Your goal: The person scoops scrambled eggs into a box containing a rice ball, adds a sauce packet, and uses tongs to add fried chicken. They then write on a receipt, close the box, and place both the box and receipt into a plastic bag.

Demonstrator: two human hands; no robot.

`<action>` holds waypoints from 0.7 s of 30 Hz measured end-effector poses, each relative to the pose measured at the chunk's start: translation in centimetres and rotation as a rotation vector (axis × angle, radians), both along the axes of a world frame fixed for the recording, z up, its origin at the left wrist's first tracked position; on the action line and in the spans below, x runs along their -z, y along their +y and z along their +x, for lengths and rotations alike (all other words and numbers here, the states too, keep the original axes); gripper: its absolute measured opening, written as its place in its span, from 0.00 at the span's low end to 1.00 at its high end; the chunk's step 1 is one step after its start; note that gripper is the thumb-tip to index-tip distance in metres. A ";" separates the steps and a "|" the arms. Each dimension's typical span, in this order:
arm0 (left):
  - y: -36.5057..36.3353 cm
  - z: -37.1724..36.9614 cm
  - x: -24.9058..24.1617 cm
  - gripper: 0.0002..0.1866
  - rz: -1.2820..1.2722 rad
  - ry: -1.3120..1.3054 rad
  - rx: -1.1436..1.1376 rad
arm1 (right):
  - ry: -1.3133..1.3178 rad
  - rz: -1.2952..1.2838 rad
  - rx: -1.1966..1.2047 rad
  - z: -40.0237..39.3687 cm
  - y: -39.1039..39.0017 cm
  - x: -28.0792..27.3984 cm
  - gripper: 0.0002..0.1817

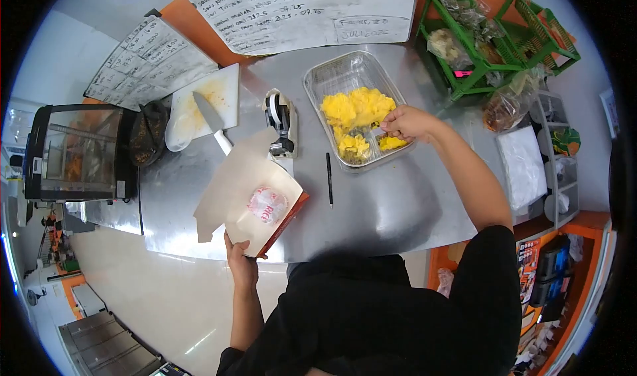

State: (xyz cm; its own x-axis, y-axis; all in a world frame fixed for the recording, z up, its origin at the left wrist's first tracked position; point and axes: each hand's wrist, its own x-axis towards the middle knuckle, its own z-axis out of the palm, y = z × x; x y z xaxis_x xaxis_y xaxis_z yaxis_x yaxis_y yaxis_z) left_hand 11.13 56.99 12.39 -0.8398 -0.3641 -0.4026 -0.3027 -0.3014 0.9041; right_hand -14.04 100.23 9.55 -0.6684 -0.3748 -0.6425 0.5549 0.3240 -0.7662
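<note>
An open cardboard box (239,223), red on its outside, rests in my left hand (242,260), which grips its lower edge. Inside the box lies a round wrapped packet (267,204) with red print. My right hand (406,124) is closed at the right side of a metal tray (325,71), over the yellow food (358,107). Its fingers pinch something small, too hidden to make out. A black pen (329,180) lies on the steel table just below the tray.
On the steel table (398,210) stand a tape dispenser (281,124), a white cutting board (222,94) with a knife (208,112), and a dark pan (148,134). A glass warmer (83,151) is at left, green baskets (458,44) and white bags (522,167) at right.
</note>
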 end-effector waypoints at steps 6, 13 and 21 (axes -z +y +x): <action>-0.3 0.3 0.2 0.36 0.013 0.034 0.006 | 0.271 0.166 0.232 1.4 -0.5 -0.2 0.10; 0.2 0.4 0.1 0.36 -0.008 -0.002 0.007 | 1.162 0.694 -0.222 4.8 0.4 -0.7 0.07; 1.2 0.2 0.8 0.36 0.060 0.011 0.059 | 0.677 0.318 -0.166 4.7 -2.6 -1.0 0.11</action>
State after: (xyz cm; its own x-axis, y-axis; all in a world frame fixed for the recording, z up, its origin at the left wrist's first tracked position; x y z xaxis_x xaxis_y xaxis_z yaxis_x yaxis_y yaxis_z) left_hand 11.28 58.16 11.62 -0.8636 -0.2894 -0.4129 -0.3117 -0.3372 0.8883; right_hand -9.36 97.66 10.53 -0.9057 -0.3702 -0.2066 -0.0776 0.6239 -0.7777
